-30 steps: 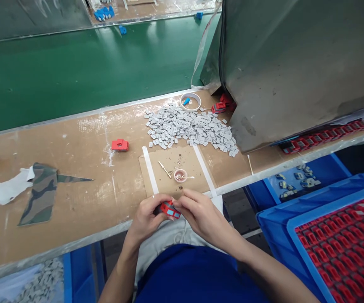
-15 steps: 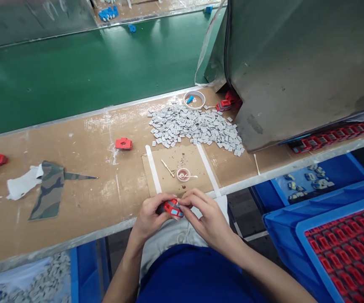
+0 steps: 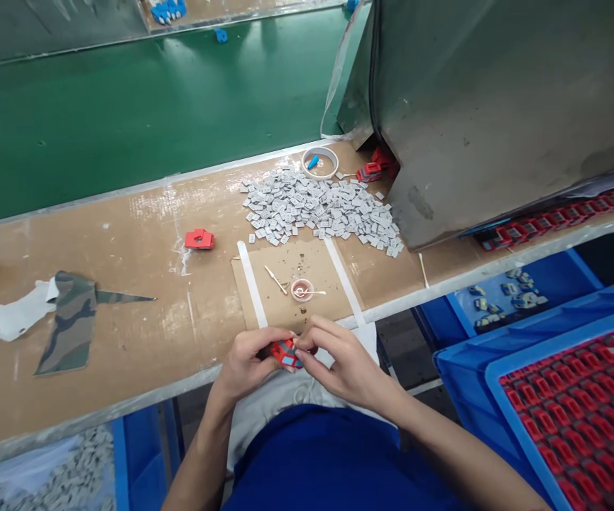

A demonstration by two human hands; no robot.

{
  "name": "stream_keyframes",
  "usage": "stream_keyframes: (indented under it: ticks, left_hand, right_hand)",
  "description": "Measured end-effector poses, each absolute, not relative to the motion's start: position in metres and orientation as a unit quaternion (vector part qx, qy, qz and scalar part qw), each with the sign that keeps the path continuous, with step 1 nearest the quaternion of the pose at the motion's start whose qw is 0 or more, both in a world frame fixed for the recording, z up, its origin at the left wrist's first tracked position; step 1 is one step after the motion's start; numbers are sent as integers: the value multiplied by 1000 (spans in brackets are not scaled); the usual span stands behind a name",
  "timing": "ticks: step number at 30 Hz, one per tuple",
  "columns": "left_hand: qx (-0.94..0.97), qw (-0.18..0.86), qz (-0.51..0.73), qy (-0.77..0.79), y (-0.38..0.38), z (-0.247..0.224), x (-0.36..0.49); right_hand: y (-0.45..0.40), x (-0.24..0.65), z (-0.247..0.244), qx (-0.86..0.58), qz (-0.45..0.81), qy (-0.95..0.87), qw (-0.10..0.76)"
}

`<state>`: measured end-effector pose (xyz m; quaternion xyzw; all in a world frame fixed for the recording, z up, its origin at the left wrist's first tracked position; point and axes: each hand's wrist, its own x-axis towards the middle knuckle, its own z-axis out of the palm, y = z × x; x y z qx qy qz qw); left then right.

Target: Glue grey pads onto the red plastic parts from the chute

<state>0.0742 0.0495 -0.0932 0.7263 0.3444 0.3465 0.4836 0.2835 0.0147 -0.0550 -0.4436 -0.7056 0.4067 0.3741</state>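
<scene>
Just past the table's front edge, my left hand is closed around a red toy car with grey parts and light blue windows. My right hand meets it from the other side, thumb and fingertips pinched at the car's right end. Whatever lies in that pinch is too small or hidden to make out. Beyond the hands, a small cup with a cotton swab across it stands on a taped cardboard sheet. A pale stick lies left of the cup. Farther back spreads a heap of small grey tiles.
Another red toy car sits left of the tiles, and a tape roll behind them. Camouflage cloth lies at left. A large metal housing blocks the right side. Blue crates of car parts stand below right.
The view has shifted slightly, so the table things appear a little farther left and higher. Both hands stay together at the toy car, which has turned slightly.
</scene>
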Motion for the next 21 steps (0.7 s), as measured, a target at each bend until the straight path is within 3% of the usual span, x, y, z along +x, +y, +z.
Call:
stream_keyframes:
  ticks: [4,12,21]
  left_hand:
    - [737,461,379,318,49,-92,76]
    - [755,427,377,325,48,-95,76]
    - [804,376,376,266,49,-100,76]
  right_hand:
    - [17,284,-55,-479,538,-592,362]
    - [10,278,-63,-484,665,-448,351]
    - [8,274,-66,-480,679,-423,361]
